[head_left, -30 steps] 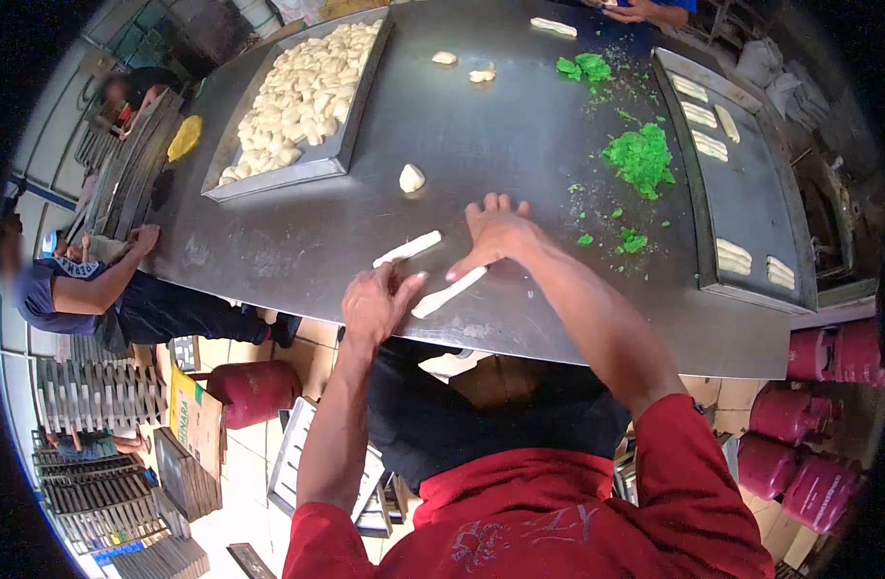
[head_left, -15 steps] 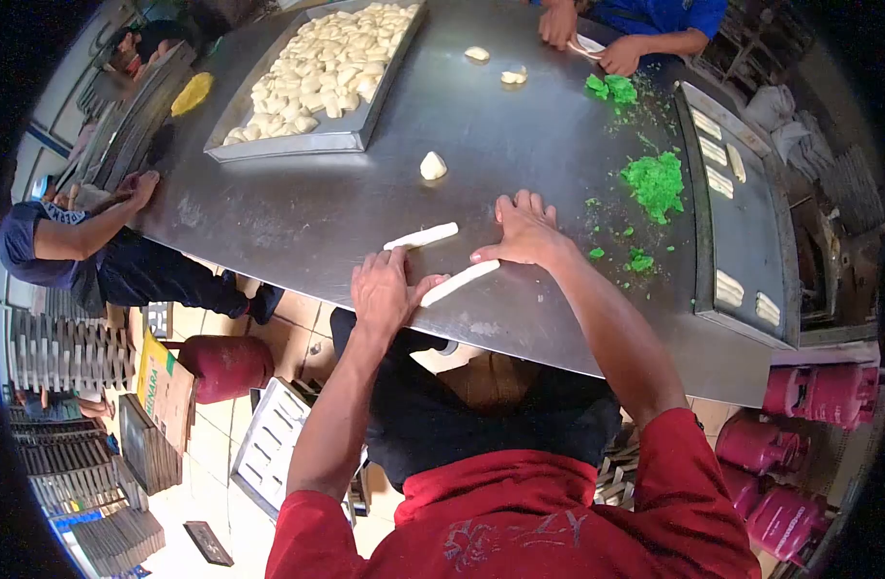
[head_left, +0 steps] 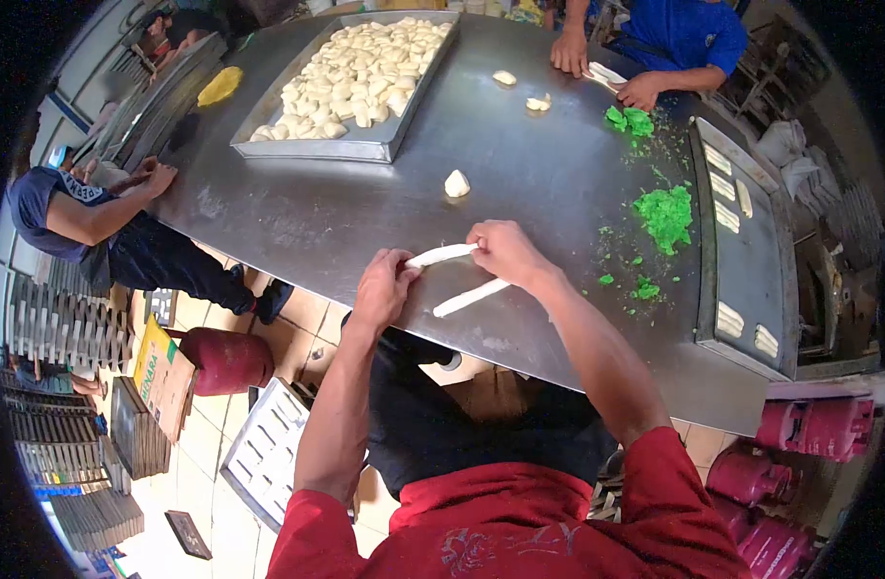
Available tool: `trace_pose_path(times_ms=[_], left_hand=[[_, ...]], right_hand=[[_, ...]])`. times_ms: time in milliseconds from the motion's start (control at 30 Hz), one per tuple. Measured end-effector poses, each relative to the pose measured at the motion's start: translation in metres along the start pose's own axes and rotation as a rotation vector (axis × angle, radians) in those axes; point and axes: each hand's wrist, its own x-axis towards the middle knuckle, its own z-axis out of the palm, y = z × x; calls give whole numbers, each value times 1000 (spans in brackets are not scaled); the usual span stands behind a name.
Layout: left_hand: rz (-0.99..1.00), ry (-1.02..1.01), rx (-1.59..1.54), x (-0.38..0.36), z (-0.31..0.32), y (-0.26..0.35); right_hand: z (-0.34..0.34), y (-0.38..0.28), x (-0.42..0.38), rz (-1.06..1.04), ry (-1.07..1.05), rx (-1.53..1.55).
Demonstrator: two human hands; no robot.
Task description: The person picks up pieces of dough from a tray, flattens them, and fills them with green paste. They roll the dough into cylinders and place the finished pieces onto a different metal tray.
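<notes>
A white dough strip (head_left: pixel 442 255) is stretched between my two hands over the metal table (head_left: pixel 298 207). My left hand (head_left: pixel 385 288) pinches its left end, and my right hand (head_left: pixel 505 253) grips its right end. A second dough strip (head_left: pixel 470 298) lies on the table just below, its upper right end close beneath my right hand. Beyond my hands sits a single dough piece (head_left: pixel 457 183). Farther off, two more pale pieces (head_left: pixel 504 78) (head_left: pixel 538 102) rest on the table.
A tray heaped with dough pieces (head_left: pixel 317 150) stands at the back left. Green crumbly filling (head_left: pixel 664 218) lies to the right, beside a tray with shaped strips (head_left: pixel 751 261). Across the table a co-worker's hands (head_left: pixel 639 91) handle dough; another person (head_left: pixel 85 207) is at the left edge.
Both hands have left the lower strip and taken hold of the upper one by its ends. The view has shifted slightly. The co-worker's hands opposite have moved a little.
</notes>
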Motion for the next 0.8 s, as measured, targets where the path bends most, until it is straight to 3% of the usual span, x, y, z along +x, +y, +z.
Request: trace_pose_path(times_ms=[100,333,433,500,733,800], left_hand=[[-2,-28,-172,-17,-8,13],[-23,-53,-252,-39,11,33],[10,-34,-214,-41,11,35],[-107,-24,-255,-44,6,39],[-55,-116,-166,-44,1,35],[-103,-121,-29,-41,-6,56]], right_hand=[[-21,3,-26,10,158,248],[-13,27,-54,58,139,320],[-7,32,-57,21,143,273],[-5,37,-58,-144,214,159],[-13,31,-59,-213,185,64],[-45,-13,-59,258,-219,-19]])
